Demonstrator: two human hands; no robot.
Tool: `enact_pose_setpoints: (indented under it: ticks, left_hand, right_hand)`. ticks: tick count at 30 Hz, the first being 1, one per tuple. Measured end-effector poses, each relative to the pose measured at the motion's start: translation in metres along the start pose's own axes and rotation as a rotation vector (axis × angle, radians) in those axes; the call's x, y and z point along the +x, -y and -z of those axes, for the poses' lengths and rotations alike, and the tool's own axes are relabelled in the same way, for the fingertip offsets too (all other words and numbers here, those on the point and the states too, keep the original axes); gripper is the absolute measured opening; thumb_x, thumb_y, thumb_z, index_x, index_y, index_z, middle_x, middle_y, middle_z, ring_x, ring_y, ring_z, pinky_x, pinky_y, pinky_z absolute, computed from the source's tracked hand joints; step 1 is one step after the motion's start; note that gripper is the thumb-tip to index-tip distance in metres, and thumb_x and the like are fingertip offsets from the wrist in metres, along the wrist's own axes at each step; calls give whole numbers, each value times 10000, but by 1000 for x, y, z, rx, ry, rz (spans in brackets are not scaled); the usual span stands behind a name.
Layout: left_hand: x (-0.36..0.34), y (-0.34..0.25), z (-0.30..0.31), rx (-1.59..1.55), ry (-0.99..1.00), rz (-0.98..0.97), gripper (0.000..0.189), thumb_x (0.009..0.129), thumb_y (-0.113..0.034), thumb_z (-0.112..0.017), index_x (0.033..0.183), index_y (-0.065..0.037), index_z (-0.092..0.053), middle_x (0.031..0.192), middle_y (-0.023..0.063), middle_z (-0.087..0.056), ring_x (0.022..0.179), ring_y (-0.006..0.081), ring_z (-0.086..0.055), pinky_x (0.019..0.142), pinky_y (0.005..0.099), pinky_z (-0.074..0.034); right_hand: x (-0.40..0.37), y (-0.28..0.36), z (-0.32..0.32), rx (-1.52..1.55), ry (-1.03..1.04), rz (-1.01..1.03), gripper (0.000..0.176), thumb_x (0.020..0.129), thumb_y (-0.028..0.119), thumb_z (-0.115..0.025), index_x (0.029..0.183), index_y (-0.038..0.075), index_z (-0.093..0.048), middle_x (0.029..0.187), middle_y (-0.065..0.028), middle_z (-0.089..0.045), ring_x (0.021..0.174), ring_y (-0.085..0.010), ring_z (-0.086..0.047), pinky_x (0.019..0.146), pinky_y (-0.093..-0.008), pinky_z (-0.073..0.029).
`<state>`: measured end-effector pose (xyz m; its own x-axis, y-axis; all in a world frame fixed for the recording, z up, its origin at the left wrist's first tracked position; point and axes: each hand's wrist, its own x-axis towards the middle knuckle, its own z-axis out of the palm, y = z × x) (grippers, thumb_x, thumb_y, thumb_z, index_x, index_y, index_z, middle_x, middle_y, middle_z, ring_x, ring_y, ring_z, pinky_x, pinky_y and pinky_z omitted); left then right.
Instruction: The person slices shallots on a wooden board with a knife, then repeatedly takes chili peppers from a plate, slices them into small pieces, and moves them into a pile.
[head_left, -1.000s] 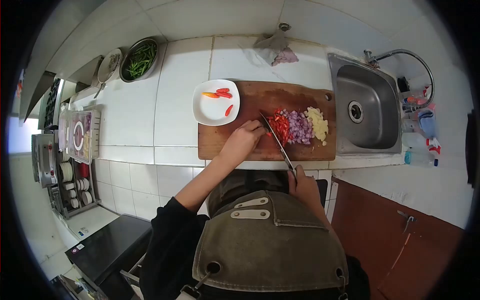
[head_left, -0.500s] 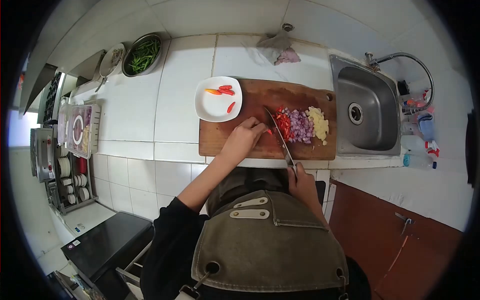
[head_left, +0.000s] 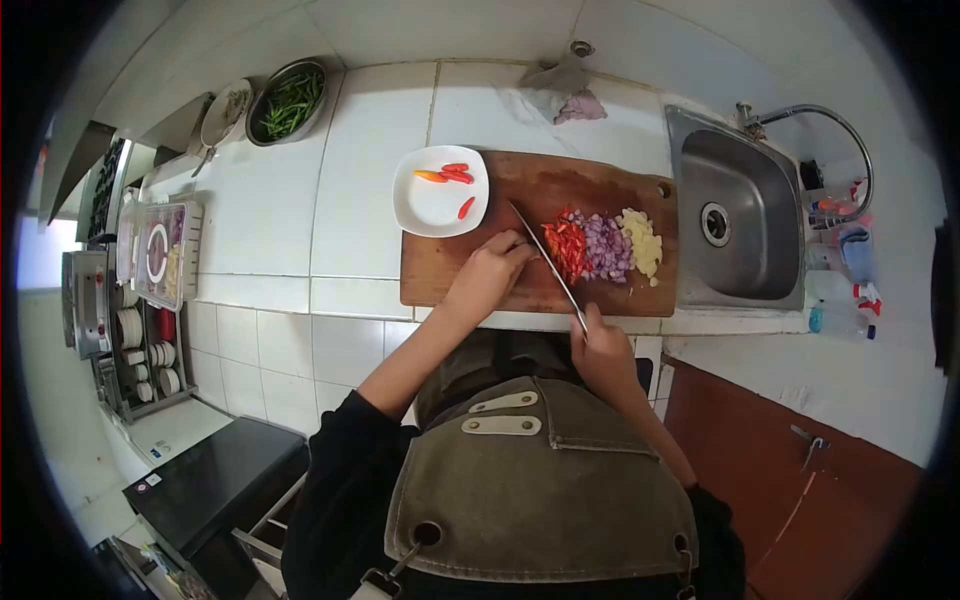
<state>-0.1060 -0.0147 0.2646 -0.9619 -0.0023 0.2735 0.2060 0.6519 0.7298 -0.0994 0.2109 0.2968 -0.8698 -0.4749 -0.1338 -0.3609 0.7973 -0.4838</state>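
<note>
Board (head_left: pixel 440 275) bears chopped chilli (head_left: pixel 567 243) beside knife (head_left: pixel 545 262) in right hand (head_left: pixel 605 355) grip.

Left hand (head_left: pixel 490 275) out front, palm down, fingers curled under with knuckles forward. Whether the fingertips pinch anything is hidden. Left forearm (head_left: pixel 410 365) bare, running diagonally up from a dark sleeve (head_left: pixel 340 450) at the elbow, wrist about straight. Right hand (head_left: pixel 603 352) is closer to the body and lower than the left, closed in a firm fist grip, index finger extended forward along the top. Right forearm (head_left: pixel 655 440) tucked close to the torso, elbow bent. Hands are apart, not touching.
</note>
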Motion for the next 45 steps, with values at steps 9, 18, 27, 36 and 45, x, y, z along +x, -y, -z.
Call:
enact_pose_setpoints:
  ticks: [9,18,27,36,45]
  left_hand:
    - [0,2,-2,30,-36,-14,117,870,-33,-637,979,-22,-679,978,135,-636,913,340,-647,770,435,-543]
    - [4,1,5,36,-7,-56,92,859,-38,-666,947,-15,-680,977,123,-662,915,316,-659,777,404,-544]
    - [1,4,-2,62,-54,-49,76,849,-43,-682,917,-8,-676,954,123,-667,902,318,-659,781,405,-542]
    - [2,2,0,35,-58,-33,90,830,-21,-692,916,-3,-676,961,126,-676,900,322,-649,791,405,-533]
    - [3,4,3,31,-48,-30,86,824,-9,-695,906,-4,-670,959,121,-684,912,313,-647,803,402,-530]
  right_hand:
    - [-10,-6,-5,64,-12,-34,255,979,242,-561,1024,-9,-543,637,-252,-608,639,-479,-626,589,-564,-495]
    - [-17,-11,6,185,-85,-12,245,986,222,-561,960,-21,-554,643,-220,-607,620,-466,-607,579,-548,-462]
    - [-24,-3,3,112,-56,38,250,989,241,-560,998,-7,-537,582,-223,-570,581,-448,-604,545,-553,-457]
    - [-8,6,-18,41,-84,10,266,987,252,-550,973,-13,-530,624,-248,-602,615,-464,-621,565,-555,-495]
    - [-14,0,-6,259,-112,-14,261,983,223,-565,984,-37,-536,681,-261,-599,649,-494,-592,617,-566,-453]
